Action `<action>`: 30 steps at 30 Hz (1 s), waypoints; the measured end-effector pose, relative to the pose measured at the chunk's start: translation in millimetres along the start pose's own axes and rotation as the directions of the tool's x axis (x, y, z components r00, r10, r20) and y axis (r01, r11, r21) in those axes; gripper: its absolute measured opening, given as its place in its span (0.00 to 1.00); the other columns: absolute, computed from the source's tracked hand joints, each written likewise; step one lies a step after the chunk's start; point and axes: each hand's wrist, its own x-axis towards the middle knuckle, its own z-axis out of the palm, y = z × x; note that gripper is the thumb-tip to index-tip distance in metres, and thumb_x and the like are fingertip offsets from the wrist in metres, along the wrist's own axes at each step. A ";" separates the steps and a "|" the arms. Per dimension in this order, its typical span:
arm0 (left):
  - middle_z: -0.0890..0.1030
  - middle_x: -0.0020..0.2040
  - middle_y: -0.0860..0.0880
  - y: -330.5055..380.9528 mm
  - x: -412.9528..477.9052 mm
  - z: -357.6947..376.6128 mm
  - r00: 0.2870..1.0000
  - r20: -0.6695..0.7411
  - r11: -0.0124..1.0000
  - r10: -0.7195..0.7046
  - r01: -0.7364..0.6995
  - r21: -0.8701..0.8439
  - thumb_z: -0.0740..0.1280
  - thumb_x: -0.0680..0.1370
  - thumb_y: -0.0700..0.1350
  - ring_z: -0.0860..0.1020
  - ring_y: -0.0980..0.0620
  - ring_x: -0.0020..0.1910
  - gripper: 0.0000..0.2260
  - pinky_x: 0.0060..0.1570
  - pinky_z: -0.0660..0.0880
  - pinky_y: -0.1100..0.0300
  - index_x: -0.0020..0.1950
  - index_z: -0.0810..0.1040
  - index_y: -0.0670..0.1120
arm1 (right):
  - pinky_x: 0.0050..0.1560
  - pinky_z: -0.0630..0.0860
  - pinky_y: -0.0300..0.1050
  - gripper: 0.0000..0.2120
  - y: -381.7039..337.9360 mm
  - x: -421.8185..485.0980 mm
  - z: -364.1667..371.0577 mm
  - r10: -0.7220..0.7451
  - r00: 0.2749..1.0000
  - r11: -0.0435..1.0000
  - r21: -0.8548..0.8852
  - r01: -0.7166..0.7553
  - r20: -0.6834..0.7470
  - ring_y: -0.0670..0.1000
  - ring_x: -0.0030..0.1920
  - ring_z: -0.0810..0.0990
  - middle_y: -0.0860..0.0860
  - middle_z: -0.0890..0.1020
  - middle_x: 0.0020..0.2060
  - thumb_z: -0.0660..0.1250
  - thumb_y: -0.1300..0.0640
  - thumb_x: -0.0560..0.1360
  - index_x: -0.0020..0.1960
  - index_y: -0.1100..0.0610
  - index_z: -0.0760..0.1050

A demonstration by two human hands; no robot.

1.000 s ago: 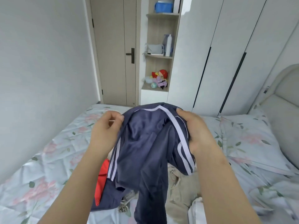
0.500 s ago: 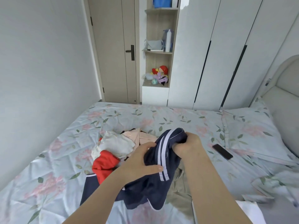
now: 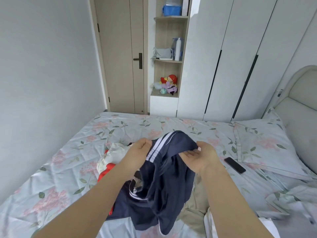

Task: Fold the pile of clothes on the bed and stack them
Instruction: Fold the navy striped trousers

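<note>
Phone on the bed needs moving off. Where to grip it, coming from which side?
Pinch the phone across its two long edges, from above and the near-left: it lies flat on the sheet, and the pillow sits close on its far-right side. The right hand is nearer, but it grips the navy garment.

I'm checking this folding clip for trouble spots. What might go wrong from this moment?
1. The phone lies on the bed right of the pile; spreading the navy garment there may bury or knock it.
2. The left hand and right hand grip only its top edge; the rest hangs among the clothes and may drag the beige garment or red garment.
</note>
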 end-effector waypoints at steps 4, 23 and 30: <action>0.75 0.33 0.51 39.8 14.7 -19.6 0.997 0.071 0.996 0.017 -0.023 0.089 0.58 0.82 0.43 0.71 0.54 0.34 0.14 0.36 0.68 0.64 0.37 0.74 0.46 | 0.47 0.76 0.45 0.12 -0.3 -2.4 16.2 -0.355 0.906 0.572 -0.714 0.404 0.229 0.48 0.41 0.74 0.50 0.73 0.50 0.59 0.65 0.77 0.55 0.50 0.71; 0.78 0.61 0.53 58.5 8.9 -38.5 0.909 0.380 0.985 0.173 -0.157 -0.073 0.75 0.66 0.54 0.78 0.56 0.59 0.32 0.60 0.74 0.58 0.67 0.66 0.55 | 0.32 0.61 0.42 0.12 -19.0 -6.5 87.8 -0.455 0.709 0.219 -0.704 0.675 0.539 0.48 0.32 0.66 0.48 0.68 0.29 0.60 0.58 0.75 0.34 0.54 0.62; 0.81 0.48 0.49 35.6 29.5 -42.7 0.988 0.140 0.973 0.067 -0.096 0.211 0.66 0.78 0.40 0.79 0.52 0.47 0.09 0.45 0.76 0.62 0.57 0.78 0.47 | 0.30 0.61 0.40 0.13 -56.5 -15.8 98.3 -0.531 0.690 0.310 -0.644 0.699 0.493 0.47 0.30 0.65 0.48 0.68 0.30 0.62 0.59 0.75 0.34 0.53 0.62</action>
